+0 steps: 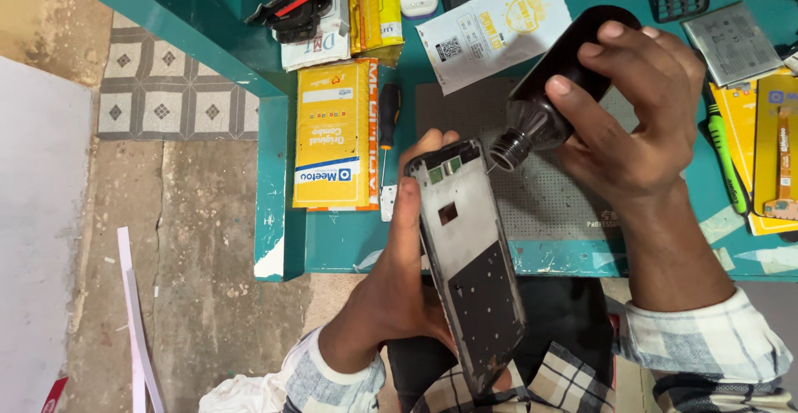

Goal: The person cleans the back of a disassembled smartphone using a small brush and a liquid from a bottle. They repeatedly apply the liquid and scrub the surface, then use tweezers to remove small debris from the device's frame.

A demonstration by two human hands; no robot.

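Landmark: grey perforated work mat [549, 189] on the teal-painted wooden bench [349, 238]; all places below are given against it.
Left hand: the left hand [399, 288] is clamped around the long edge of a stripped grey metal phone frame with dark inner panel [470, 255], thumb lying along its near side. The frame stands tilted over the mat's near-left corner, its top end above the mat, its lower end over the person's lap.
Right hand: the right hand [640, 114] is closed around a dark brown plastic squeeze bottle [557, 81], tipped so that its ribbed nozzle points down at the frame's top corner, above the mat's middle.
Nozzle gap: tip sits just beside the frame's top edge; whether it touches cannot be told.
Conduct of step, as judged: keep the frame steady and tilted, squeeze lightly, hold the tip to the edge only, keep liquid off the green parts near the top.
Surroundings: yellow flat cardboard box [332, 135] left of the mat; black-and-orange handled screwdriver [387, 130] between box and mat; white printed pouch [490, 31] beyond the mat; green-handled tool [725, 159] to its right.
Hidden or unclear: no drop or liquid is visible; bottle contents unknown; frame's lower end is covered by checked sleeves; items at the far bench edge are cut off.
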